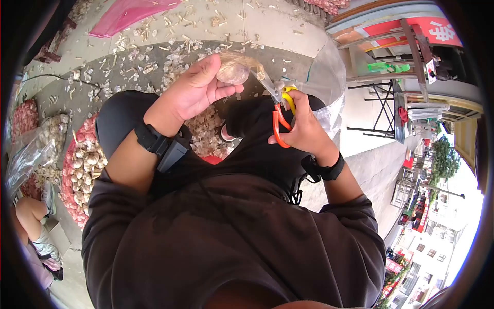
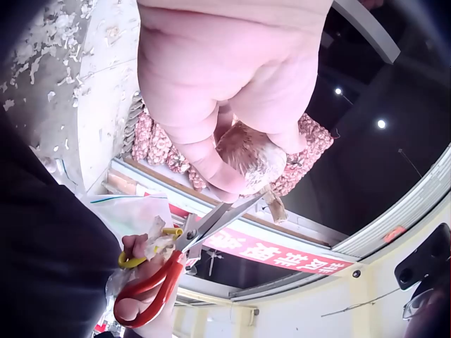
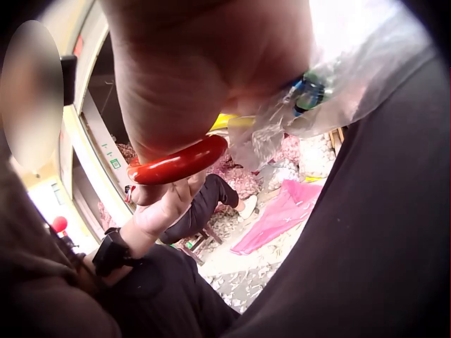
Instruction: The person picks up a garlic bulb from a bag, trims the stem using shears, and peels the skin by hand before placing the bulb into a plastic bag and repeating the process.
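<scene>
My left hand (image 1: 193,90) holds a garlic bulb (image 1: 234,73) between thumb and fingers, its dry stalk pointing right toward my other hand. Scissors (image 1: 277,123) with one orange and one yellow handle are gripped in my right hand (image 1: 311,129). Their blades (image 2: 222,217) are spread and reach the stalk end (image 2: 275,205) of the bulb in the left wrist view. Over there the bulb's papery skin shows between the curled fingers. The right wrist view shows the orange-red handle loop (image 3: 180,160) below that hand, with the blades hidden.
Below my hands, loose garlic skins (image 1: 206,129) lie between my knees. A net sack of garlic bulbs (image 1: 85,165) stands at my left, near another person's leg (image 1: 31,213). A clear plastic bag (image 1: 329,72) hangs by my right knee. Pink sheeting (image 1: 131,15) and stalk scraps cover ground ahead.
</scene>
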`<state>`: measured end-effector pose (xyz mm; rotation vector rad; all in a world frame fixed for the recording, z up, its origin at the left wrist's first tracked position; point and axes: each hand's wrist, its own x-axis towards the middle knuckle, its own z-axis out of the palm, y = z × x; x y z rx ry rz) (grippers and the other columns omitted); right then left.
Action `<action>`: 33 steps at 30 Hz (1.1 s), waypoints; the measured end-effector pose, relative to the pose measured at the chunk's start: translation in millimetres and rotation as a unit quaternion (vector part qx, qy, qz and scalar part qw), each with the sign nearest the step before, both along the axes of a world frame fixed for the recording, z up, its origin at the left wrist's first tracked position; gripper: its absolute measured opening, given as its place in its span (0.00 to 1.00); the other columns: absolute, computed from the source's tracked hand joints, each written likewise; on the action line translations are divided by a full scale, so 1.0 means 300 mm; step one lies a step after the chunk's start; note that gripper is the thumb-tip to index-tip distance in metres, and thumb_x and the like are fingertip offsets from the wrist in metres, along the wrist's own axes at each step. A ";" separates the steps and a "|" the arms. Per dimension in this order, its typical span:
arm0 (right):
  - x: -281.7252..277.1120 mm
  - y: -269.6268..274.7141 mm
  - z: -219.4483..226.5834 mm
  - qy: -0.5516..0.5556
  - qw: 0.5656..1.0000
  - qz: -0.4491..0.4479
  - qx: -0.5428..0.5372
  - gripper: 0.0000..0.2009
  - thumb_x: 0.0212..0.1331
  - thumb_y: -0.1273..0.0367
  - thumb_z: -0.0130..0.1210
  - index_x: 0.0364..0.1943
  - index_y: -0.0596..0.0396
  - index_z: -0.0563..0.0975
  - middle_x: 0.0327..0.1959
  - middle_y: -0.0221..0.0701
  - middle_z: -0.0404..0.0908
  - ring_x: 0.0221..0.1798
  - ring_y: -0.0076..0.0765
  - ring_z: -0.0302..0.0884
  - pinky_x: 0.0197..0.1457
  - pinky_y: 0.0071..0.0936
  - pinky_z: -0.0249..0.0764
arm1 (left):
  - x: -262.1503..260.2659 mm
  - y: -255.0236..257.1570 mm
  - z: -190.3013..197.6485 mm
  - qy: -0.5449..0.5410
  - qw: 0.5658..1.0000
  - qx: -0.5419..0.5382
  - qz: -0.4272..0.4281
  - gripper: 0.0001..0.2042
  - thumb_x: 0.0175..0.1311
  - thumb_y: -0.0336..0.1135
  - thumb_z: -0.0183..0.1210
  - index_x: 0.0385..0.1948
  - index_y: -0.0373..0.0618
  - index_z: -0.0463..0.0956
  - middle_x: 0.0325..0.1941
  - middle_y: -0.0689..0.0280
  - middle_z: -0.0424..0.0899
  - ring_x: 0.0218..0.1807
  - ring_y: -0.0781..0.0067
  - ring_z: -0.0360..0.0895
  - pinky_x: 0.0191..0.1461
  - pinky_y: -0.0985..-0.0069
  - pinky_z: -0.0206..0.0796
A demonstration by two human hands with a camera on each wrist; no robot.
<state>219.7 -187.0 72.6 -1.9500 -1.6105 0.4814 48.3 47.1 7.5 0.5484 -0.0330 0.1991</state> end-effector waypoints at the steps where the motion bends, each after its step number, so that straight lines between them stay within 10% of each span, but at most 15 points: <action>1: -0.004 0.004 -0.002 -0.010 1.000 0.001 0.000 0.52 0.26 0.63 0.83 0.59 0.59 0.59 0.48 0.40 0.68 0.48 0.40 0.70 0.56 0.32 0.69 | 0.002 -0.019 0.013 0.027 1.000 0.002 0.005 0.23 0.72 0.50 0.51 0.58 0.41 0.70 0.54 0.60 0.80 0.51 0.66 0.81 0.58 0.70 0.75; 18: -0.035 0.047 -0.039 -0.136 0.988 -0.061 0.036 0.34 0.43 0.61 0.73 0.48 0.64 0.65 0.30 0.46 0.76 0.32 0.55 0.78 0.35 0.41 0.75 | 0.065 -0.023 -0.012 0.082 0.941 0.316 0.087 0.23 0.64 0.38 0.65 0.60 0.46 0.73 0.43 0.73 0.82 0.36 0.87 0.72 0.42 0.85 0.69; 31: -0.063 0.080 -0.044 -0.104 0.978 -0.151 -0.099 0.19 0.53 0.67 0.64 0.42 0.58 0.67 0.22 0.41 0.78 0.27 0.54 0.80 0.29 0.42 0.73 | 0.103 -0.114 -0.029 0.174 0.944 0.224 0.167 0.22 0.58 0.26 0.68 0.54 0.41 0.71 0.46 0.70 0.81 0.49 0.79 0.78 0.53 0.79 0.71; 33: -0.044 0.078 -0.083 -0.070 0.984 -0.152 -0.057 0.20 0.54 0.64 0.66 0.39 0.58 0.67 0.21 0.43 0.78 0.25 0.52 0.81 0.26 0.41 0.74 | 0.095 -0.101 -0.025 0.141 0.947 0.279 0.073 0.23 0.57 0.26 0.68 0.55 0.41 0.70 0.46 0.69 0.81 0.49 0.79 0.77 0.54 0.78 0.71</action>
